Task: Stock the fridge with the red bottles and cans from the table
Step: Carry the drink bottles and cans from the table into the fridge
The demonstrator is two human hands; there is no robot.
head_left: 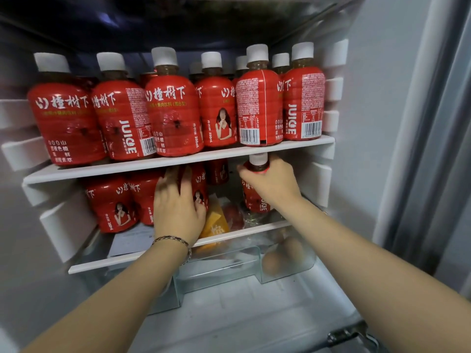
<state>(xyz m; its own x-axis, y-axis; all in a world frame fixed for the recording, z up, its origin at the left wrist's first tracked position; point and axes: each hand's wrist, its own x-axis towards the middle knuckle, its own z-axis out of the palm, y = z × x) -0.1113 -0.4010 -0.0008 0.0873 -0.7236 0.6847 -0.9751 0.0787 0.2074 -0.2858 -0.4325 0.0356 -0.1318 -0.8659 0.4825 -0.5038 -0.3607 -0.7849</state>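
Several red juice bottles with white caps stand in rows on the fridge's upper shelf (pixel 178 163). On the lower shelf (pixel 229 236) stand more red bottles (pixel 112 205) at the left. My left hand (pixel 175 205) is wrapped around one red bottle (pixel 200 187) in the middle of that shelf. My right hand (pixel 272 182) grips the shoulder of another red bottle (pixel 258 161) at the right, its white cap just under the upper shelf's edge.
An orange packet (pixel 215 222) and a red bagged item (pixel 235 216) lie between the two held bottles. A white paper (pixel 132 242) lies at the front left of the lower shelf. Below is a clear drawer (pixel 221 273) holding round brownish items. Shelf rails line both fridge walls.
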